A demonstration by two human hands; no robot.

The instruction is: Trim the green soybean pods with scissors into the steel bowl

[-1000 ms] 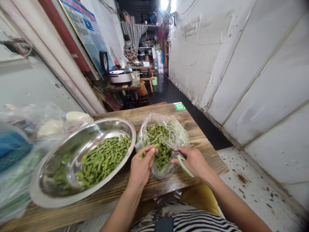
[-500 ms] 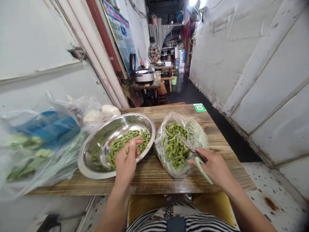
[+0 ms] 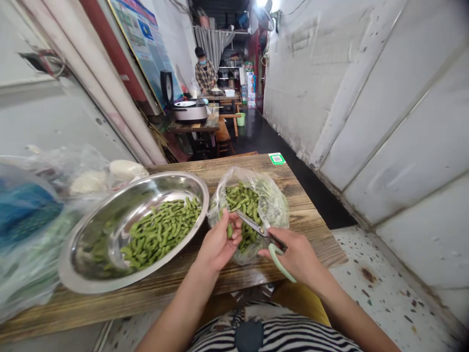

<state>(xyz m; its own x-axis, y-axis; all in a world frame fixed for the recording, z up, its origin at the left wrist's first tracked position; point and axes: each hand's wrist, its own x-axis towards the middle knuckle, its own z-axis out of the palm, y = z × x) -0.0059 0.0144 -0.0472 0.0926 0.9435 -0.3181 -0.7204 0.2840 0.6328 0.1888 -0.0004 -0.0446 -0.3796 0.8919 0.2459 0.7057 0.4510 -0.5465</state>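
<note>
My left hand [image 3: 222, 238] is closed on a green edamame pod [image 3: 229, 230], above the near left edge of a clear plastic bag [image 3: 273, 195]. More edamame pods [image 3: 244, 196] fill that bag. In my right hand [image 3: 293, 252] is a pair of scissors [image 3: 276, 259] with pale green handles. Their blades point left over the bag, with the tips close to my left fingers. To the left stands an oval steel basin [image 3: 86, 244], its right side covered with a layer of edamame pods [image 3: 164, 230].
Plastic bags of vegetables [image 3: 29, 234] crowd the left end of the wooden table [image 3: 309, 230]. A green QR code card [image 3: 277, 159] lies at the far right corner. Farther back, a person [image 3: 205, 73] stands behind another table holding a cooker [image 3: 189, 112].
My left hand has gone from over the basin to the bag and now holds a pod beside the scissor tips. The scissors stay in my right hand. The view has turned to the right.
</note>
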